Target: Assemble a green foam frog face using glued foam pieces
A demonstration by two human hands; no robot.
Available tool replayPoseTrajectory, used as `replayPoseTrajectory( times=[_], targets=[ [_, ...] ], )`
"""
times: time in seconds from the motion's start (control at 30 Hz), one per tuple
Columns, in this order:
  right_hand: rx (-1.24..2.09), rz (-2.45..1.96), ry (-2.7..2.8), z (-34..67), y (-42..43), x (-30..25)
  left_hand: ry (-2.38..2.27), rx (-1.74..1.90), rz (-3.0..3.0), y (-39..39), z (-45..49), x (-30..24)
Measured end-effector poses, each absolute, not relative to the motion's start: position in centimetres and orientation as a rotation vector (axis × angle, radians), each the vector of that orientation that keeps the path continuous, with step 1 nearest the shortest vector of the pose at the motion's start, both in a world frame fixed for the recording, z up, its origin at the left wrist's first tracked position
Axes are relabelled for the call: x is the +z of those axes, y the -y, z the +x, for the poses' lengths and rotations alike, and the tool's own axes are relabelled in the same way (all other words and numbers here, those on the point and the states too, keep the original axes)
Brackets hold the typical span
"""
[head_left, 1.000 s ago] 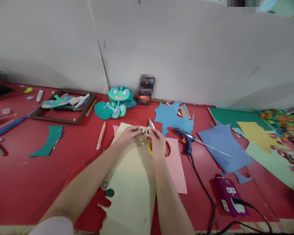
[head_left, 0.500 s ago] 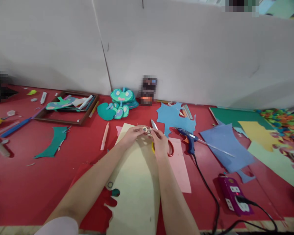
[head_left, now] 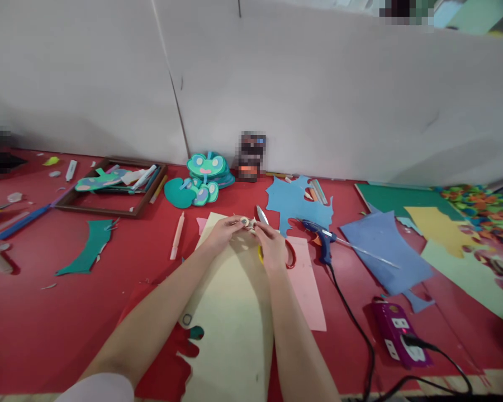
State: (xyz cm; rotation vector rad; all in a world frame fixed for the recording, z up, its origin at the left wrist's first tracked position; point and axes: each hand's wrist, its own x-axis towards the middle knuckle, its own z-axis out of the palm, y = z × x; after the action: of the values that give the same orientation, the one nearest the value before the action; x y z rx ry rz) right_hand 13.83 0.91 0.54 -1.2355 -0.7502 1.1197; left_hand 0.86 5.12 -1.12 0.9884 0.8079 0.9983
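Observation:
Over the far end of a cream foam sheet (head_left: 230, 312), my two hands meet at their fingertips. My left hand (head_left: 221, 234) pinches a small round cream piece (head_left: 245, 221) with a dark spot on it. My right hand (head_left: 271, 245) has its fingers closed at a small pale scrap (head_left: 252, 225) beside that piece; its exact shape is too small to make out. Scissors (head_left: 291, 255) with red and yellow handles lie partly beneath my right hand, blades pointing away. A pink sheet (head_left: 308, 290) lies to the right of the cream one.
A blue glue gun (head_left: 324, 240) with a black cord lies at right, near a purple power strip (head_left: 402, 332). Green foam faces (head_left: 207, 167) are stacked by the wall, a phone (head_left: 251, 156) leaning nearby. A brown frame (head_left: 96, 210), a peach marker (head_left: 177, 237) and foam offcuts (head_left: 90, 245) lie left.
Both hands stay nearly in place, with slight finger movement around the small cream piece. The whole view has shifted a little.

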Motion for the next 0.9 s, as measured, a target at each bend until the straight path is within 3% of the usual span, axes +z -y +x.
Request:
replayPoseTrajectory(
  times=[0.67,0.9],
  targets=[
    [1.074,-1.228,0.772,13.92,-0.77,0.48,-0.776,0.978,0.99,-5.18,0.99,-0.77],
    [0.918,-1.377,0.949,14.03,-0.48,0.66,-0.766,1.01,0.987,-5.19,1.06,-1.08]
  ],
)
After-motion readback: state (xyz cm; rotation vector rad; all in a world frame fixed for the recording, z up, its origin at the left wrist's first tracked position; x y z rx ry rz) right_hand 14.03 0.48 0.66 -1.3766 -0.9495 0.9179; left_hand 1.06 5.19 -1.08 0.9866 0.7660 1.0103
